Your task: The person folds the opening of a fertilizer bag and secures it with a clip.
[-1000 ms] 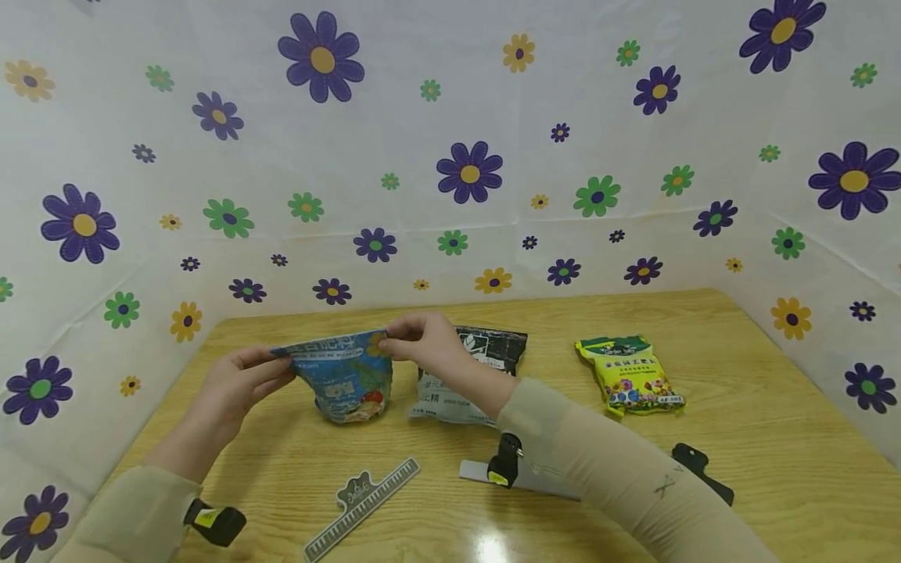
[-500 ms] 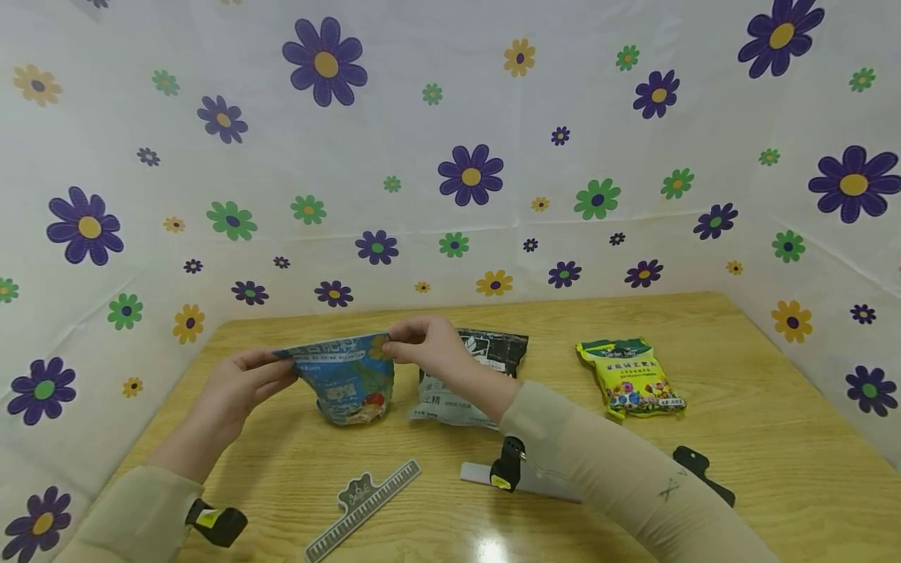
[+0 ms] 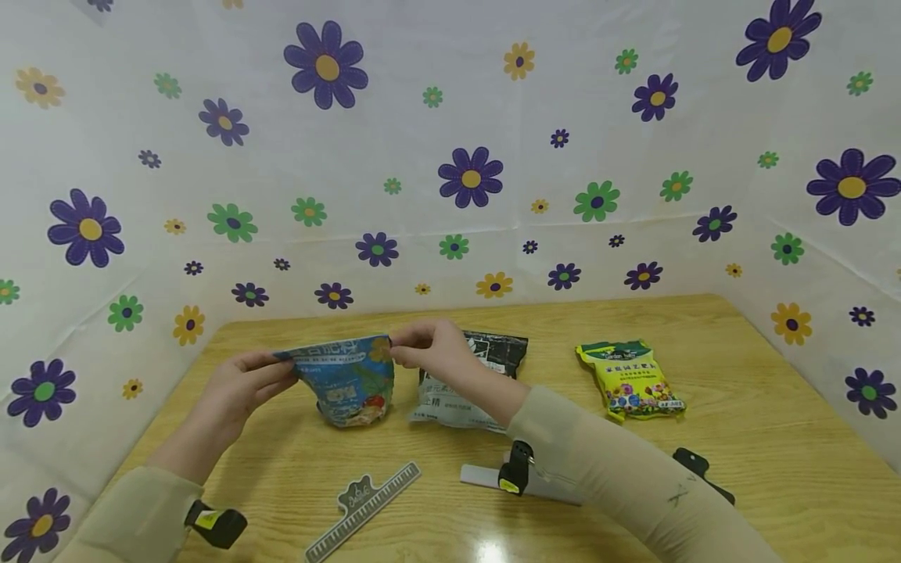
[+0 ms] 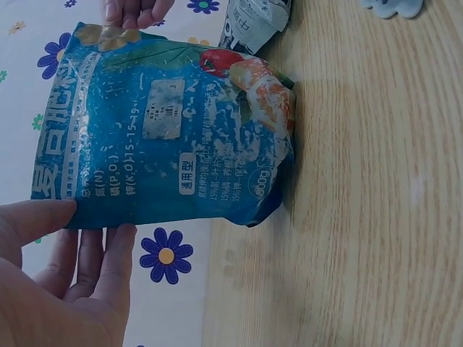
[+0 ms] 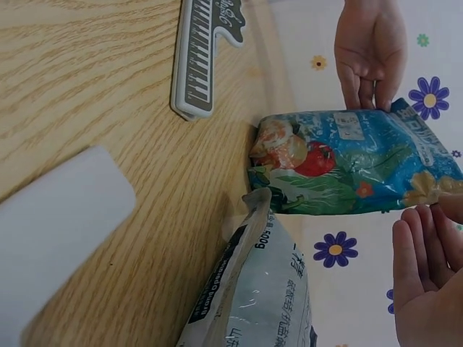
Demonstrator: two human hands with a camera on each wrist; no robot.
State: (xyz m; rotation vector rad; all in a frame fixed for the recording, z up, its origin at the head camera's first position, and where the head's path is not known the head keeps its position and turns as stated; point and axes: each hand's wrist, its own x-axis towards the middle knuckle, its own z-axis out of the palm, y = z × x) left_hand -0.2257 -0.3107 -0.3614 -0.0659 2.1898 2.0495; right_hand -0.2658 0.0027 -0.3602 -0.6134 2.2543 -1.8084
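Observation:
A blue plastic fertilizer bag point(image 3: 348, 391) stands upright on the table, its top edge stretched wide between both hands. My left hand point(image 3: 228, 399) pinches the top left corner between thumb and fingers, as the left wrist view of the bag point(image 4: 170, 144) also shows. At the opposite top corner, my right hand point(image 3: 446, 360) pinches the edge by its tip; in the right wrist view the thumb of this hand point(image 5: 430, 289) lies over the bag's corner. Behind the right forearm, a black and pale grey bag point(image 3: 450, 407) is partly hidden.
A yellow and green bag point(image 3: 637, 379) lies at the right. Nearer the front are a grey clip with a piano-key pattern point(image 3: 366, 508), a whitish clip point(image 3: 479, 475) partly under the right arm, and a black clip point(image 3: 693, 463). A flowered cloth point(image 3: 394, 141) walls the table.
My right hand has shifted slightly right, its fingertips now closer to the very corner of the blue bag. The left hand keeps its hold, and the bag stays in place.

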